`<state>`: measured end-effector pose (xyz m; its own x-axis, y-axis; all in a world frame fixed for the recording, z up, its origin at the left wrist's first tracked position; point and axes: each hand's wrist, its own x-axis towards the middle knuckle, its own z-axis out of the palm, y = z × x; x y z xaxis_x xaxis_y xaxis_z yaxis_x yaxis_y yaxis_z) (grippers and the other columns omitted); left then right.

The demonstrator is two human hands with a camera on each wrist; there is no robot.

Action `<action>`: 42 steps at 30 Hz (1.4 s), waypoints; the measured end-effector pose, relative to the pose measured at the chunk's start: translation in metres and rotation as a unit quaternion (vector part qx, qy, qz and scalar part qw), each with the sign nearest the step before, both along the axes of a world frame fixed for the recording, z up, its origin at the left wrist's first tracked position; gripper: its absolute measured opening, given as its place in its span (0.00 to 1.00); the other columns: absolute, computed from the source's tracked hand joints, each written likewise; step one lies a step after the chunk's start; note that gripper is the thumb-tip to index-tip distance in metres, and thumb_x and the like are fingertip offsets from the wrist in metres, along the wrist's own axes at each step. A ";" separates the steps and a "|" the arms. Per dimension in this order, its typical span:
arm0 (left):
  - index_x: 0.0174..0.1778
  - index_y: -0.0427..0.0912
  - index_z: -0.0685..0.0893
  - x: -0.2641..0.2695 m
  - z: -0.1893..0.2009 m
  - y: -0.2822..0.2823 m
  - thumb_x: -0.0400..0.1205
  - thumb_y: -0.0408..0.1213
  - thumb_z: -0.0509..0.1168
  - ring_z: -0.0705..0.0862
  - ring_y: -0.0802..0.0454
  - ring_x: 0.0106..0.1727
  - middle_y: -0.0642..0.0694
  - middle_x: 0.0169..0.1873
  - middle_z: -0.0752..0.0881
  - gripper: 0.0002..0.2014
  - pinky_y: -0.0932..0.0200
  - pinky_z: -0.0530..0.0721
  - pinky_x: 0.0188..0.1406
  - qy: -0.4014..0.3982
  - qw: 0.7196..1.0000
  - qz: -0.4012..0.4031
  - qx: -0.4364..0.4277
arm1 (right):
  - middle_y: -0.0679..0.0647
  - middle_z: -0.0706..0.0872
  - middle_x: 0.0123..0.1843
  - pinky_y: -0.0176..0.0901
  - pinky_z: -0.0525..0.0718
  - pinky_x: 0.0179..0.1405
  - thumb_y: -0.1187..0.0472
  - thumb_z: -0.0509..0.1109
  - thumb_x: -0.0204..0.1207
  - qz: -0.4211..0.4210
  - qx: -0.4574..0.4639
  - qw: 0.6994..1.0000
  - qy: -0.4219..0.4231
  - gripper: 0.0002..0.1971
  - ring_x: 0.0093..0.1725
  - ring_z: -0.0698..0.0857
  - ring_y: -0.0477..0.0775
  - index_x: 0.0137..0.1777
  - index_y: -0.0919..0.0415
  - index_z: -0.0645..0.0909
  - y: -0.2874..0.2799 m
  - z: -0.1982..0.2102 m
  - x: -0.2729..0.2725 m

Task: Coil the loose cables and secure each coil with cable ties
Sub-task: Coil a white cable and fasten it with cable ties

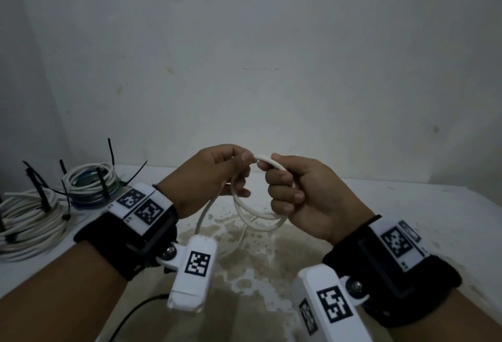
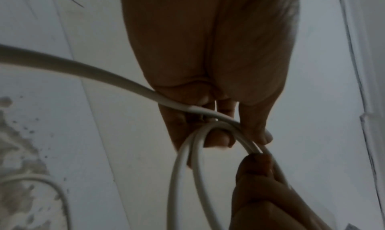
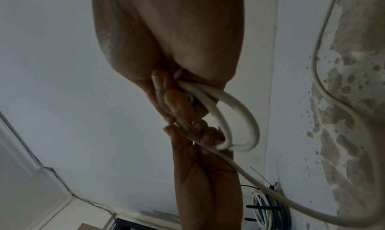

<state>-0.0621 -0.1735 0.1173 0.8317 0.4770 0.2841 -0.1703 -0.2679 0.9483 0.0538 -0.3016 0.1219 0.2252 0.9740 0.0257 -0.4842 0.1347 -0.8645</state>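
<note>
A white cable [image 1: 264, 161] is held up above the table between both hands. My left hand [image 1: 217, 176] pinches it with thumb and fingers, and small loops [image 1: 258, 216] hang below. My right hand [image 1: 296, 192] is curled round the same cable just to the right, almost touching the left. In the left wrist view the white cable [image 2: 187, 159] arcs in two strands under my left fingers [image 2: 218, 139]. In the right wrist view the loops [image 3: 235, 123] pass through my right fingers [image 3: 177, 102]. The cable's loose tail [image 1: 206, 214] drops to the table.
Two tied coils lie at the left of the white table [image 1: 407, 206]: a white coil [image 1: 30, 222] and a white-and-blue coil [image 1: 92, 184], both with black cable ties [image 1: 40, 189] sticking up. A brown stain [image 1: 252, 260] covers the middle. A black cord [image 1: 130, 314] runs along the near edge.
</note>
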 end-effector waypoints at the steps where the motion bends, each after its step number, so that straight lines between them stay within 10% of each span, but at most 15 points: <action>1: 0.43 0.37 0.82 0.001 0.000 -0.003 0.74 0.46 0.64 0.74 0.55 0.26 0.50 0.26 0.78 0.14 0.59 0.84 0.31 -0.005 1.000 -0.006 -0.016 | 0.47 0.65 0.22 0.34 0.65 0.13 0.58 0.54 0.84 -0.004 0.000 1.000 -0.010 0.15 0.14 0.60 0.42 0.43 0.64 0.78 0.000 0.000 0.000; 6: 0.37 0.42 0.76 0.001 -0.002 -0.005 0.80 0.47 0.65 0.59 0.59 0.22 0.55 0.21 0.64 0.13 0.66 0.61 0.20 -0.017 0.997 -0.036 -0.063 | 0.48 0.65 0.23 0.38 0.73 0.20 0.54 0.57 0.84 -0.017 0.011 0.997 -0.075 0.16 0.16 0.63 0.44 0.44 0.65 0.79 0.001 -0.001 -0.007; 13: 0.42 0.38 0.81 0.000 -0.008 -0.007 0.78 0.50 0.58 0.79 0.50 0.25 0.46 0.22 0.75 0.17 0.57 0.85 0.31 -0.051 0.955 -0.107 -0.271 | 0.47 0.65 0.21 0.37 0.71 0.19 0.56 0.56 0.85 -0.099 0.085 0.991 -0.011 0.15 0.16 0.63 0.44 0.45 0.67 0.76 0.004 0.002 -0.007; 17: 0.38 0.39 0.78 0.007 -0.012 -0.014 0.80 0.49 0.57 0.67 0.56 0.17 0.51 0.16 0.64 0.16 0.62 0.79 0.23 -0.078 0.935 -0.113 -0.327 | 0.48 0.68 0.22 0.39 0.76 0.23 0.56 0.56 0.85 -0.103 0.115 0.988 0.015 0.14 0.19 0.67 0.44 0.46 0.66 0.76 0.005 0.001 -0.007; 21: 0.38 0.39 0.76 0.012 -0.013 -0.013 0.84 0.50 0.54 0.61 0.58 0.15 0.52 0.16 0.60 0.18 0.63 0.74 0.19 -0.066 0.953 -0.069 -0.286 | 0.48 0.72 0.24 0.39 0.78 0.24 0.57 0.56 0.85 -0.076 0.108 0.991 0.032 0.13 0.19 0.70 0.44 0.47 0.66 0.77 0.005 -0.005 -0.006; 27: 0.49 0.36 0.81 0.006 -0.012 -0.008 0.87 0.48 0.55 0.83 0.50 0.30 0.43 0.30 0.82 0.18 0.53 0.86 0.32 -0.005 0.995 0.055 -0.088 | 0.48 0.70 0.23 0.35 0.70 0.18 0.57 0.56 0.85 -0.107 0.092 0.990 -0.008 0.14 0.17 0.64 0.43 0.47 0.67 0.77 0.000 -0.003 0.001; 34: 0.45 0.39 0.82 -0.005 -0.025 0.009 0.86 0.43 0.58 0.68 0.55 0.24 0.48 0.26 0.73 0.13 0.61 0.72 0.21 0.065 0.991 0.109 0.045 | 0.46 0.69 0.22 0.33 0.67 0.15 0.58 0.56 0.85 -0.153 0.075 0.985 -0.018 0.14 0.16 0.62 0.42 0.45 0.67 0.77 -0.017 0.012 0.025; 38: 0.53 0.46 0.84 0.000 -0.027 0.011 0.87 0.43 0.58 0.85 0.48 0.50 0.47 0.46 0.87 0.11 0.47 0.85 0.55 0.069 0.984 0.138 0.093 | 0.47 0.69 0.23 0.34 0.67 0.16 0.58 0.57 0.86 -0.134 0.020 0.986 -0.102 0.13 0.17 0.63 0.42 0.46 0.67 0.77 -0.020 0.013 0.026; 42: 0.62 0.54 0.82 0.013 -0.014 -0.006 0.83 0.55 0.53 0.81 0.63 0.60 0.56 0.58 0.85 0.19 0.64 0.75 0.63 -0.019 0.950 0.187 0.250 | 0.47 0.69 0.23 0.36 0.66 0.19 0.57 0.57 0.86 -0.079 -0.026 0.978 -0.192 0.14 0.18 0.63 0.43 0.46 0.66 0.78 -0.013 0.008 0.009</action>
<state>-0.0495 -0.1798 0.1037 0.6151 0.5340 0.5801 -0.0065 -0.7323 0.6810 0.0630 -0.3142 0.1302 0.3563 0.9302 0.0885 -0.0992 0.1318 -0.9863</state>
